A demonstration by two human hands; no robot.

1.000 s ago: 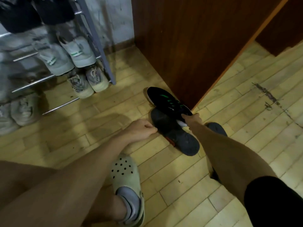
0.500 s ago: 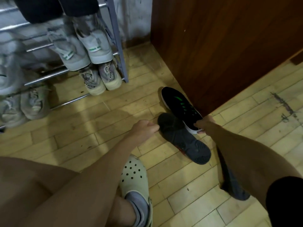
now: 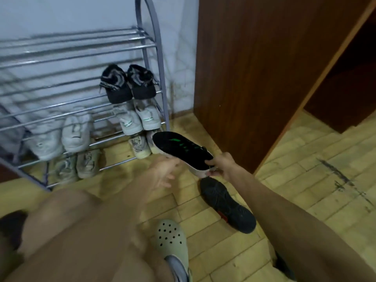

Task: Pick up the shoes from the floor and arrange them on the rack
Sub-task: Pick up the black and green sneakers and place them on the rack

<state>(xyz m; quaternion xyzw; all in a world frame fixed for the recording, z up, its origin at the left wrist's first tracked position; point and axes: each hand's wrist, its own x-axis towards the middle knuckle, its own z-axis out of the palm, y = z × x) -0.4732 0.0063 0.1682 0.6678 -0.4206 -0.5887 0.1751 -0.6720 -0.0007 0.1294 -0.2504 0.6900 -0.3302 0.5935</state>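
Observation:
My right hand [image 3: 220,165] grips the heel of a black shoe with green marks and a white sole [image 3: 181,149], held above the floor with its toe toward the rack. My left hand [image 3: 164,171] is open, fingers spread, just left of and below that shoe, not touching it as far as I can tell. The second dark shoe [image 3: 226,204] lies sole-up on the wooden floor below my right hand. The metal shoe rack [image 3: 151,45] stands at the left against the wall, its upper shelves bare.
The rack holds a black pair [image 3: 128,84], a white pair with green marks [image 3: 140,119] and other pale shoes [image 3: 75,133] on lower shelves. A brown wooden cabinet [image 3: 254,68] stands right of the rack. My foot in a pale clog [image 3: 173,243] is planted near the bottom.
My right hand has lifted the black-and-green shoe off the floor toward the rack. My left hand has opened and moved up under it. The view has tilted up, showing more of the rack.

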